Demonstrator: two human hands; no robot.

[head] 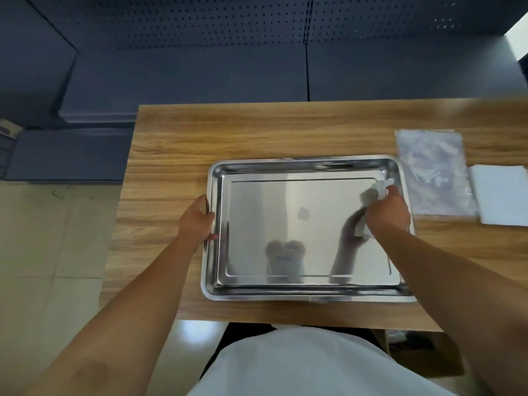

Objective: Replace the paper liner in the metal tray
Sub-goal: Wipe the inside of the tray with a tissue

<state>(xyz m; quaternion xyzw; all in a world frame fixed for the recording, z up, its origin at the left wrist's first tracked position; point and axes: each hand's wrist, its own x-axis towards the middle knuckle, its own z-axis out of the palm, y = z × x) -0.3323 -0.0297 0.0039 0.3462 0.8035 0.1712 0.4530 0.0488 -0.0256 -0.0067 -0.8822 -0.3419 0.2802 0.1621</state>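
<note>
The tray (308,290) lies bare and shiny on the wooden surface (177,155), near its front edge. The left hand (197,220) grips the tray's left rim, fingers curled on it. The right hand (388,212), inside the tray at its right end, has its fingers clamped on a white wad (371,192). Just right of the tray lie a clear bag (434,172) and white sheets (503,195).

Bare wooden table (177,155) lies open beyond the left hand (197,220); a plastic packet (435,172) and white paper stack (501,195) crowd the right hand's (388,212) outer side.
</note>
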